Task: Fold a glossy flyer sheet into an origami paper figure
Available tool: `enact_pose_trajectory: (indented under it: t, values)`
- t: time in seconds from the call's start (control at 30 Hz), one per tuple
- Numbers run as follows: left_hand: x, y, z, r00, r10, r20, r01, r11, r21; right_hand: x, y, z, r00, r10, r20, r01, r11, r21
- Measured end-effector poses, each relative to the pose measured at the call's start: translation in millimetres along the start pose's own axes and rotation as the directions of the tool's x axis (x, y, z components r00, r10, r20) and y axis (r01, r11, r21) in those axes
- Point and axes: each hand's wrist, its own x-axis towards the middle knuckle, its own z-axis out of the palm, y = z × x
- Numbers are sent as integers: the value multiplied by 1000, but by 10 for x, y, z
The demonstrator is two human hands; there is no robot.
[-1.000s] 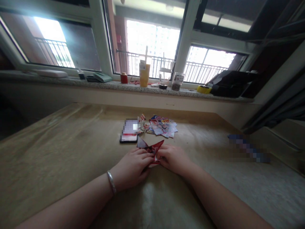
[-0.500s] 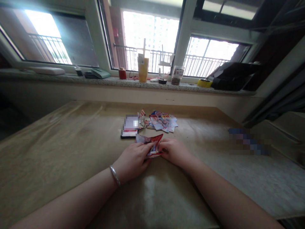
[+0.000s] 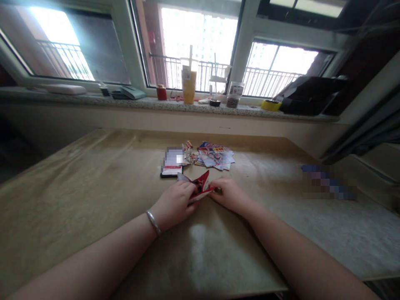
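Note:
A small folded piece of red printed paper (image 3: 200, 185) sits on the table (image 3: 78, 196) between my two hands. My left hand (image 3: 175, 204), a silver bangle on its wrist, pinches the paper's left side with curled fingers. My right hand (image 3: 229, 193) presses and grips the paper's right edge with its fingertips. One pointed flap of the paper stands up above my fingers.
A phone (image 3: 172, 163) lies just beyond the paper, beside a pile of colourful paper pieces (image 3: 212, 156). A blurred dark object (image 3: 328, 185) lies at the right. The windowsill (image 3: 93, 100) holds a yellow cup (image 3: 189, 85), a red jar (image 3: 161, 92), a glass jar (image 3: 233, 95) and tape rolls.
Both hands have shifted a little farther from me with the paper. The paper's raised flap has been folded narrower and now points up.

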Motion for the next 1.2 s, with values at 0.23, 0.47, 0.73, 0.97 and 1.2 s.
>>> enact_pose_trajectory:
  t: [0.23, 0.47, 0.73, 0.97, 1.2]
  values:
    - [13, -63, 59, 995, -85, -55, 74, 981, -180, -13, -56, -12, 998, 61, -15, -61, 998, -18]
    - [5, -98, 93, 997, -73, -32, 69, 991, -114, 10, -50, 19, 997, 71, -6, -71, 997, 18]
    - [13, -91, 92, 987, -129, -93, 114, 982, -148, 3, -5, 52, 998, -9, -65, 15, 996, 93]
    - [8, -86, 42, 982, -115, -148, 107, 993, -55, -36, -82, 6, 990, -49, -130, 64, 991, 115]
    - [15, -109, 19, 980, -50, -193, 34, 996, -85, -77, -187, -9, 992, -14, -125, 22, 998, 63]
